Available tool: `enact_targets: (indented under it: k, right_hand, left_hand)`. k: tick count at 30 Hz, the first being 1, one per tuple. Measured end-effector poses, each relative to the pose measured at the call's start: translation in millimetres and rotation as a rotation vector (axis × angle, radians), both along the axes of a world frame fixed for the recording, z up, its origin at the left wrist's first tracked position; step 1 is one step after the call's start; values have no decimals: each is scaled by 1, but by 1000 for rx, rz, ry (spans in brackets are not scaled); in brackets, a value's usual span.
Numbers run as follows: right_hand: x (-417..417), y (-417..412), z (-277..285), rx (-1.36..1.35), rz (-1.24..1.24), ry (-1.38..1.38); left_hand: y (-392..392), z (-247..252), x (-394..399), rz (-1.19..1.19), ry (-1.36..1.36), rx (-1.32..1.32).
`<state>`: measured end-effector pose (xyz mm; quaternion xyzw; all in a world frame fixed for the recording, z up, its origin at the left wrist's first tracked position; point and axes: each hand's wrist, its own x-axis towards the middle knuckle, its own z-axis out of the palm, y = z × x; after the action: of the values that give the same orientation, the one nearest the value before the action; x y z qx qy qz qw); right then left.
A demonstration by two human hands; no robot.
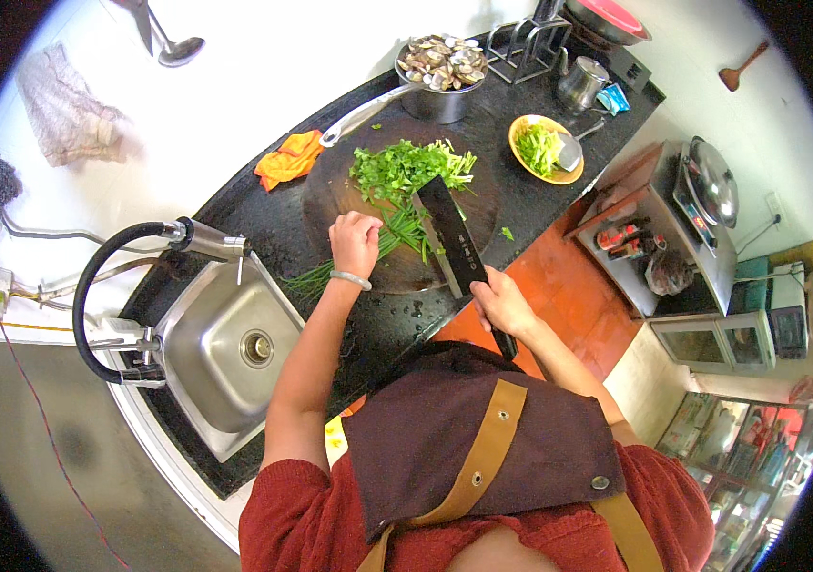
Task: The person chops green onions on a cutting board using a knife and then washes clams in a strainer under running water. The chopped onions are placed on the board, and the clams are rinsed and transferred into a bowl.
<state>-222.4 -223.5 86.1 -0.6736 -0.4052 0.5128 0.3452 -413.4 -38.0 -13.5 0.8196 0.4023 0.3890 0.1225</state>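
Observation:
A round wooden chopping board (328, 193) lies on the black countertop, with a heap of chopped green herbs (399, 168) on its far part. Long thin green stalks (403, 232) run from the heap toward the sink. My left hand (355, 242), a bangle on its wrist, is over the board beside the stalks, fingers curled; whether it grips anything is hidden. My right hand (503, 302) is closed on the handle of a black cleaver (453, 232), whose blade is over the right part of the board, by the herbs.
A steel sink (224, 357) with a black hose faucet (81, 293) is at left. Behind the board stand an orange cloth (288, 161) and a long-handled pot (435, 107) full of clams. To the right are a yellow bowl (517, 154) of cut greens with a spatula, and a metal pitcher (579, 84).

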Motion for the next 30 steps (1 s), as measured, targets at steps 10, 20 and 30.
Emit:
enact_targets:
  k: [10, 20, 30]
  right_hand:
    - [-4, -16, 7, -19, -2, 27]
    - [-3, -21, 6, -14, 1, -17]
    - [-2, -23, 6, -9, -30, 3]
  left_hand:
    - [22, 7, 5, -157, 381, 41]
    - [29, 15, 11, -342, 437, 148]
    - [38, -5, 2, -260, 333, -80]
